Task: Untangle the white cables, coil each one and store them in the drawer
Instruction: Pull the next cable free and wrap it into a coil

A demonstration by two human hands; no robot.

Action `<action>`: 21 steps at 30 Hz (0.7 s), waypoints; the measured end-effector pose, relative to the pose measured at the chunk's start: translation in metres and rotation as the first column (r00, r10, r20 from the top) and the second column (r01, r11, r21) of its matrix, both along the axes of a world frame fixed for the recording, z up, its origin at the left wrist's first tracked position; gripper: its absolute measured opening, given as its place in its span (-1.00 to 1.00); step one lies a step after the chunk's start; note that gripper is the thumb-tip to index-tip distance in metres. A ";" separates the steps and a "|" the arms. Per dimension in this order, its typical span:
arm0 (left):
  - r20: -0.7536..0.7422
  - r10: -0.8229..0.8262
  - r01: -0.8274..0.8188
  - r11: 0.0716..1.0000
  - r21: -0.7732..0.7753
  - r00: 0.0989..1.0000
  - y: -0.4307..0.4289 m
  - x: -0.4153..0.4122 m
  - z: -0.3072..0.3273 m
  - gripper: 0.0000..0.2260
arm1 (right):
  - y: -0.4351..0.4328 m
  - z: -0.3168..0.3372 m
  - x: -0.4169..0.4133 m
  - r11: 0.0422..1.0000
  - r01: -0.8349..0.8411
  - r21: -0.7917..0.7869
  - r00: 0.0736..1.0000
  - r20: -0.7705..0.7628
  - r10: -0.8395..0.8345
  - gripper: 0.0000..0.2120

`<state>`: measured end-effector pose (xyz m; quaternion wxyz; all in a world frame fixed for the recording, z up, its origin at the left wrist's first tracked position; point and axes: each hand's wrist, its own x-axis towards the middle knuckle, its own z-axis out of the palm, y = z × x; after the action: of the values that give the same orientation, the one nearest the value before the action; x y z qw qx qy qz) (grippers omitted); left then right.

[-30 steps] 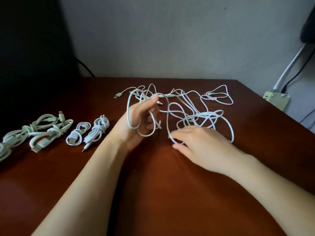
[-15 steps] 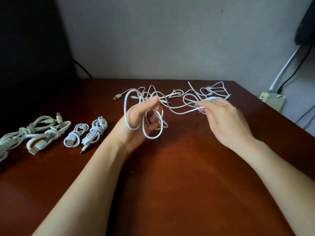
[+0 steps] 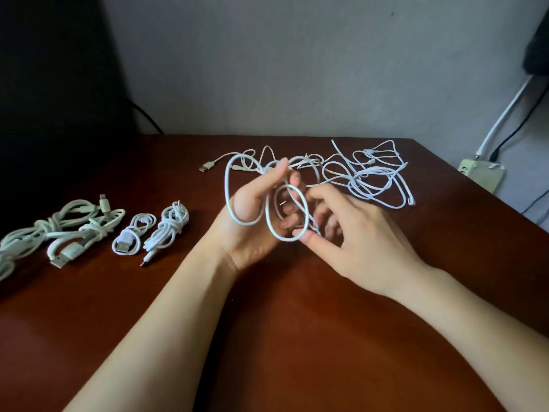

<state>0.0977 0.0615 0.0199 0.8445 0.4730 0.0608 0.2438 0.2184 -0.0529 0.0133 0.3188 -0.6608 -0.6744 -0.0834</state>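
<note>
Fingers (image 3: pixel 276 173) of left hand (image 3: pixel 252 233) and right hand (image 3: pixel 365 245) grip cable loops (image 3: pixel 285 239) over table (image 3: pixel 297 337).

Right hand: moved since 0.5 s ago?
Yes. The right hand has come left and nearer the person, off the loose tangle by the far edge of the table, to the coil looped on the left hand.
</note>
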 end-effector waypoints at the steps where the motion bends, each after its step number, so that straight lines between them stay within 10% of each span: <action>1: -0.024 -0.010 0.010 1.000 0.017 1.000 -0.001 0.001 -0.001 -0.71 | 0.001 -0.002 0.000 1.000 -0.014 0.013 0.999 -0.052 0.015 -0.72; 21: -0.122 0.199 -0.230 0.911 -0.341 0.972 0.017 -0.006 -0.007 -0.69 | 0.011 0.008 0.050 0.835 0.310 0.455 0.873 -0.484 -0.061 -0.84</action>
<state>0.0919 0.0788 0.0134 0.8803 0.3141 0.1908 0.3000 0.2687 -0.0417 0.0217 0.6221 -0.6148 -0.4645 -0.1385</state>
